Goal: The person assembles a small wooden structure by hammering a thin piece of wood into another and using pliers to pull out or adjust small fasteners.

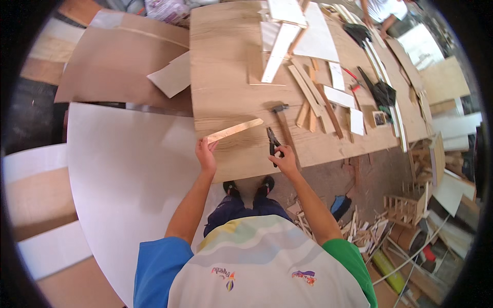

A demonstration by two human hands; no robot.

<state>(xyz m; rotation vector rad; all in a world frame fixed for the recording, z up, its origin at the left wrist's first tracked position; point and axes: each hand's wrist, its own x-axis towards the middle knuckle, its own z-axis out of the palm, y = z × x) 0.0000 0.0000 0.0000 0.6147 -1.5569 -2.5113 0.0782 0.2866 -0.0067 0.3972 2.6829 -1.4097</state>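
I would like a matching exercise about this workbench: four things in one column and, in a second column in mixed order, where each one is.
Things:
1. wood strip
2. pliers
3. hammer
4. white board

Places:
A. lying on the bench just beyond the right hand
B. below the bench's left edge, under the left arm
C. held at its near end by the left hand
D. in the grip of the right hand

Pairs: 1-C, 2-D, 3-A, 4-B
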